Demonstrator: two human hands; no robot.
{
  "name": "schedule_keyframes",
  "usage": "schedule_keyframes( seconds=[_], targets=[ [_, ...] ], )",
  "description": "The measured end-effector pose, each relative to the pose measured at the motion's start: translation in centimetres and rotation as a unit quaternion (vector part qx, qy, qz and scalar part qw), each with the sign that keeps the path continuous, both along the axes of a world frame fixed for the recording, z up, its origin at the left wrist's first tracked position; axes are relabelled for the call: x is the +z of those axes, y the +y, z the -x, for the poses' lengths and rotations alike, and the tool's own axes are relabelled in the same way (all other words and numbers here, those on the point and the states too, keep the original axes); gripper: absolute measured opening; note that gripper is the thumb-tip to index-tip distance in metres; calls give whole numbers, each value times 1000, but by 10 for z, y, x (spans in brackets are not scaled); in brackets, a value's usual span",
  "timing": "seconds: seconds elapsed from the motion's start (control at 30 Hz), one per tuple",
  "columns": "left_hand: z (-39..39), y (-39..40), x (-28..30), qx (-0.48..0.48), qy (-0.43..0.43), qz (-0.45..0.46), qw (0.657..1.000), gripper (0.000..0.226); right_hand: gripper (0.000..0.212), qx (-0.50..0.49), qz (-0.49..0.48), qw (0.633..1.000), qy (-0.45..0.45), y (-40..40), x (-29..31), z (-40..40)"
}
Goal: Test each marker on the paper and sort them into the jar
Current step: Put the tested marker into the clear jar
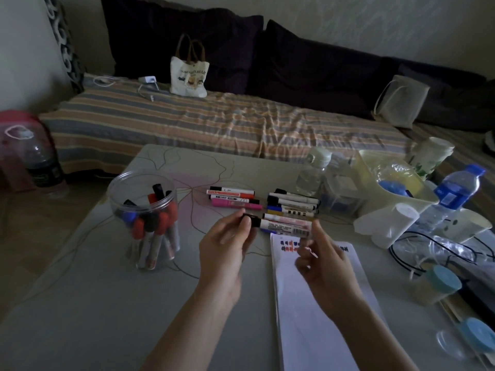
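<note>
On the surface (80, 303) I see the clear jar (144, 210) holding red, black and blue capped markers upright. My left hand (227, 247) pinches the black-capped marker (278, 226) above the paper (316, 303); my right hand (324, 261) curls round its other end.

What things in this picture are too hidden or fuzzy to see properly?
Head view:
- Held marker: label print too small to read.
- Right hand: fingers blurred; grip on the marker unclear.
- Paper: scribbles partly behind that hand, bottom cut by the frame edge.
- Jar: markers overlap, count unclear.
</note>
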State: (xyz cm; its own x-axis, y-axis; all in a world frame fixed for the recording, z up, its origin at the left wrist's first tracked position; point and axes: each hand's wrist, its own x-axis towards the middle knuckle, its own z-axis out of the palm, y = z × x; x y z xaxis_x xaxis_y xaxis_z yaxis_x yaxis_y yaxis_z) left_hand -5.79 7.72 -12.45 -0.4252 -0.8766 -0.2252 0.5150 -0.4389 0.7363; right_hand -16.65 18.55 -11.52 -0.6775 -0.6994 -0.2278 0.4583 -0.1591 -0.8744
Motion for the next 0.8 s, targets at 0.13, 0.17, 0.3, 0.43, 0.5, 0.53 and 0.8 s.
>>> schedule_keyframes(
  seconds=[0.13, 0.17, 0.3, 0.43, 0.5, 0.53, 0.8],
  targets=[
    [-4, -5, -1, 84, -36, 89, 992, 16, 29, 55, -95, 978, 179, 4, -5, -6],
    [-6, -7, 0, 103, -45, 119, 987, 17, 24, 68, -110, 968, 215, 2, -5, -9],
    [-22, -12, 11, 126, -76, 221, 964, 18, 10, 88, -132, 939, 304, -8, -3, -21],
    [-48, -21, 35, 170, -125, 306, 928, 17, 12, 97, -124, 911, 382, -36, 2, -40],
    [-65, -33, 56, 191, -140, 331, 913, 16, 15, 84, -117, 902, 408, -51, 9, -50],
    [-75, -42, 69, 212, -142, 337, 906, 16, 16, 77, -106, 905, 405, -57, 13, -54],
    [-135, -108, 103, 306, -331, 440, 777, 16, 11, 62, -136, 902, 404, -54, 11, -62]
  ],
)
